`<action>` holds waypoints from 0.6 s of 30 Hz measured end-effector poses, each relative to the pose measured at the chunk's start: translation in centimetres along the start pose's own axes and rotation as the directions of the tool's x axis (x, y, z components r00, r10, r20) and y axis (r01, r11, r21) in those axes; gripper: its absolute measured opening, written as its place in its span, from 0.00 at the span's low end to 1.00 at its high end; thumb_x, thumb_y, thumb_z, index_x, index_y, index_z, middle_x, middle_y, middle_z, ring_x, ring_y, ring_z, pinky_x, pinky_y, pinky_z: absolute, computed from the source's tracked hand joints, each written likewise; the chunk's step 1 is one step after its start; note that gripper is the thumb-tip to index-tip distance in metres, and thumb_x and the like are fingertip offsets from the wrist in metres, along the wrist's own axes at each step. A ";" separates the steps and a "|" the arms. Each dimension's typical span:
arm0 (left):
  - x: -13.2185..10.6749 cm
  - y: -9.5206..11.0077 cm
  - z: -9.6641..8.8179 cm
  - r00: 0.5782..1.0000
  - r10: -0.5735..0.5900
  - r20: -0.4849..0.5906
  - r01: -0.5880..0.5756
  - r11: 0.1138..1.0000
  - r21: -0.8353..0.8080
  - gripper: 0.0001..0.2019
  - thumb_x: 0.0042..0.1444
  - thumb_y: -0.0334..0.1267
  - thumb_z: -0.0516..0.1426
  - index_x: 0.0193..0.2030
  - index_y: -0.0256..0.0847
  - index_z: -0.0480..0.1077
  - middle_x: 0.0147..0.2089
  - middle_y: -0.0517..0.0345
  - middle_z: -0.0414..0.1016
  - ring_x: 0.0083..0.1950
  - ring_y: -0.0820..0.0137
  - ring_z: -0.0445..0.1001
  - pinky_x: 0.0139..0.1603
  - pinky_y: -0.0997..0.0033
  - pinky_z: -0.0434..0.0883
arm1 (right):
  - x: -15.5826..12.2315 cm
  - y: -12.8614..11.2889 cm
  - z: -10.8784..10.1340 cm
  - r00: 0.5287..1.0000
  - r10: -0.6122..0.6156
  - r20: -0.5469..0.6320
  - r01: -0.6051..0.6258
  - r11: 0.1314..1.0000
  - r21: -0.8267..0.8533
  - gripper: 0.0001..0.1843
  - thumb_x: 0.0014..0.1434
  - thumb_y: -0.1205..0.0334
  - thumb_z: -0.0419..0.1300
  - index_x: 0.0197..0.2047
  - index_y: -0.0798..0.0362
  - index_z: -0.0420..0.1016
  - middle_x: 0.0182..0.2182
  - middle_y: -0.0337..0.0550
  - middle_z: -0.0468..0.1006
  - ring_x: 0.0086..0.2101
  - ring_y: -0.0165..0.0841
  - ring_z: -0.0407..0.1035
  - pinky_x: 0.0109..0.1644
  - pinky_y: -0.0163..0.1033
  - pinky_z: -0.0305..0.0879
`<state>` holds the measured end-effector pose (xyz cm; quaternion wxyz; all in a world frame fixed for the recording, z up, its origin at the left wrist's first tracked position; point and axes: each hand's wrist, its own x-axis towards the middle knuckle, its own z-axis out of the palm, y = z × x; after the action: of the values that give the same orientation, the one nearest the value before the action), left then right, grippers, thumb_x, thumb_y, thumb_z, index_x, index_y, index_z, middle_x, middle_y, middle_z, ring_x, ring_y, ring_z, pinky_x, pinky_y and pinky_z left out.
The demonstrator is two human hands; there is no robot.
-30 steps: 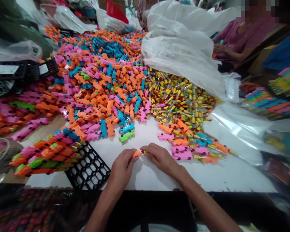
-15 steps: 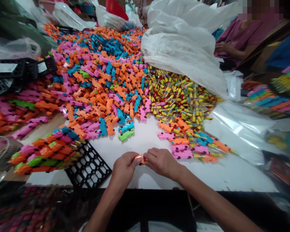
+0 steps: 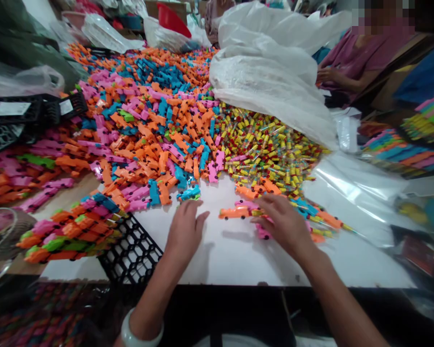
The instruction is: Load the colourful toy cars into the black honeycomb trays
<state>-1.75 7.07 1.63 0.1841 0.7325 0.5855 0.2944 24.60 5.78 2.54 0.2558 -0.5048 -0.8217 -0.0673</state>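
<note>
My right hand (image 3: 285, 224) holds an orange toy car (image 3: 237, 212) above the white tabletop, its yellow end partly hidden by my fingers. Beneath and beside that hand lie several pink, orange and blue toy cars with yellow tubes fixed to them; one is an orange car (image 3: 331, 219). My left hand (image 3: 186, 226) has its fingers apart and nothing in it. Just beyond its fingertips lies a blue toy car (image 3: 188, 193), with a green one mostly hidden behind the hand.
A large heap of toy cars (image 3: 152, 125) spreads across the table. Right of it is a pile of yellow tubes (image 3: 271, 144) under a white plastic bag (image 3: 267, 72). At left, a black grid tray (image 3: 133, 255) carries stacked cars. A person in a pink top (image 3: 369, 58) sits at back right.
My hands have come apart. The right one carried the orange car right, over the cars lying there; the left let go and moved up toward the blue and green cars, its fingers spreading.
</note>
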 end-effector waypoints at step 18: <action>-2.6 -4.3 2.7 0.995 0.054 0.087 -0.076 0.959 0.272 0.28 0.54 0.28 0.52 0.63 0.45 0.60 0.65 0.46 0.65 0.64 0.58 0.65 0.54 0.58 0.68 | 1.6 -8.9 8.5 0.977 -0.079 0.199 -0.038 0.852 0.522 0.19 0.55 0.72 0.53 0.50 0.53 0.67 0.43 0.51 0.74 0.42 0.43 0.67 0.48 0.49 0.70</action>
<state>-3.65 5.85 -3.63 0.0936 0.7809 0.5886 0.1870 13.37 5.91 -2.74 0.2932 -0.4116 -0.8368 0.2105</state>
